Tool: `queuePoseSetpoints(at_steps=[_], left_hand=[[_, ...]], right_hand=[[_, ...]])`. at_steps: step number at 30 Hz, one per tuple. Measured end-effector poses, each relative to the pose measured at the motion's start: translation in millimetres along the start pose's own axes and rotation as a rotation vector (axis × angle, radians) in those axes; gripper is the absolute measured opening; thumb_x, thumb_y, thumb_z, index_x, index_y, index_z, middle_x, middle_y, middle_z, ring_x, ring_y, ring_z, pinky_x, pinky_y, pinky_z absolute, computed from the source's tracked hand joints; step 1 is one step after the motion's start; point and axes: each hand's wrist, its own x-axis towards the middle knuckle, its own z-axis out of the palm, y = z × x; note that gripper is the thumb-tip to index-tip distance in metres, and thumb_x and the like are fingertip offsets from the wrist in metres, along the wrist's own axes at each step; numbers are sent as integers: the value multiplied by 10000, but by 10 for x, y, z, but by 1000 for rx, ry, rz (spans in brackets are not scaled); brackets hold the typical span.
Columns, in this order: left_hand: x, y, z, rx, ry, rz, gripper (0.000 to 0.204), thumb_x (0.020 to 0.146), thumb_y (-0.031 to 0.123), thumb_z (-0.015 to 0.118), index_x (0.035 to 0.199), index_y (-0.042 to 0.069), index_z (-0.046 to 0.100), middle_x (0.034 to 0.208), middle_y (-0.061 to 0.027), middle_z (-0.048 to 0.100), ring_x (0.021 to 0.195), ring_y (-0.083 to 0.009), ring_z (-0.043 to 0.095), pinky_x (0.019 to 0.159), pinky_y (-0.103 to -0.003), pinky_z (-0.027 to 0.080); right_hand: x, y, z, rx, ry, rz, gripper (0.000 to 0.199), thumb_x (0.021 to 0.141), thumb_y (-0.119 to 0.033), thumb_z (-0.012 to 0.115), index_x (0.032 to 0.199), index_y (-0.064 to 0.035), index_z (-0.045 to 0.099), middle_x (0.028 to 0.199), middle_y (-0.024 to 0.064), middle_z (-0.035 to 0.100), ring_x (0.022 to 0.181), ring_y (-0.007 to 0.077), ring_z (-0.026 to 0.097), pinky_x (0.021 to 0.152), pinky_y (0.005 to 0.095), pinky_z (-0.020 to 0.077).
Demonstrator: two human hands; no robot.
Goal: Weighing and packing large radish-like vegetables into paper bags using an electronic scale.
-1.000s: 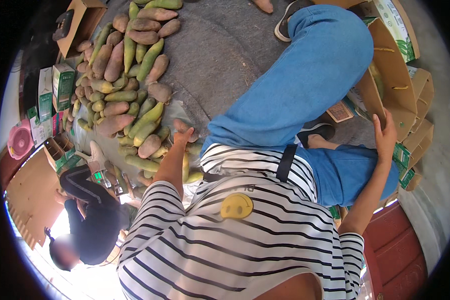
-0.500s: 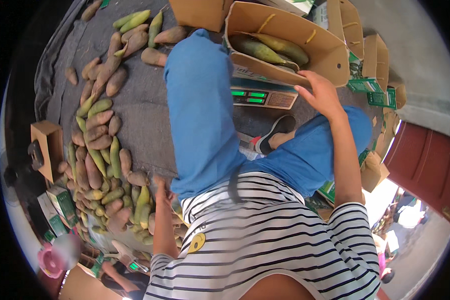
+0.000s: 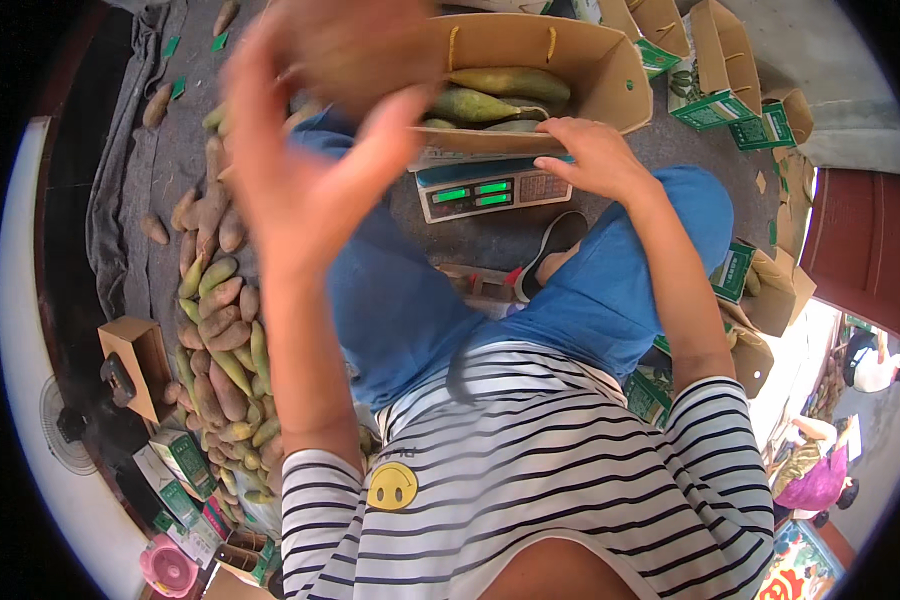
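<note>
— What do I have in the left hand (image 3: 310, 150)?

— It is raised and blurred, curled around a brownish mango (image 3: 370, 40), I think; the grasp looks loose. My right hand (image 3: 595, 160) rests flat, fingers spread, on the near edge of the cardboard box (image 3: 610, 80) that sits on the scale (image 3: 485, 190).

— The risk?

— The fruit may slip, or my pressing on the box may spoil the weighing.

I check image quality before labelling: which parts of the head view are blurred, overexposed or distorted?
Head view: the raised left hand is motion-blurred, so what it holds is unclear; the right hand on the cardboard box is sharp; daylight washes out the lower-right doorway; straight edges bend toward the black round rim.
</note>
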Motion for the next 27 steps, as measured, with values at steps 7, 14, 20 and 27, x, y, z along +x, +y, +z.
queuePoseSetpoints(at_steps=[7,14,20,27], left_hand=[[-171,-389,735,527,-628,117,549,756,208,721,1229,23,511,1147,-174,573,1098,-354,520,920,-409,434],[-430,-540,471,518,-723,-197,459,784,200,693,1174,14,538,1052,-166,598,990,-344,567,826,-413,465],[-534,-634,559,693,-815,-83,400,778,213,686,1112,30,562,970,-142,597,971,-325,572,808,-423,451],[-544,-644,638,710,-819,-91,376,794,246,680,1093,46,570,969,-130,604,993,-321,565,824,-435,435]], right_hand=[[40,-29,-22,39,-38,-14,436,829,-333,629,1146,-41,560,1058,165,621,1020,340,575,857,421,460],[20,1,6,30,15,-35,404,838,-357,614,1090,-45,565,985,149,622,962,330,587,820,442,461],[27,-25,-17,13,46,-22,433,860,-364,602,1142,-37,573,1095,159,608,1020,337,576,857,417,465],[60,21,-87,68,355,54,339,922,-344,509,1003,-36,625,943,123,641,927,313,597,780,407,473]])
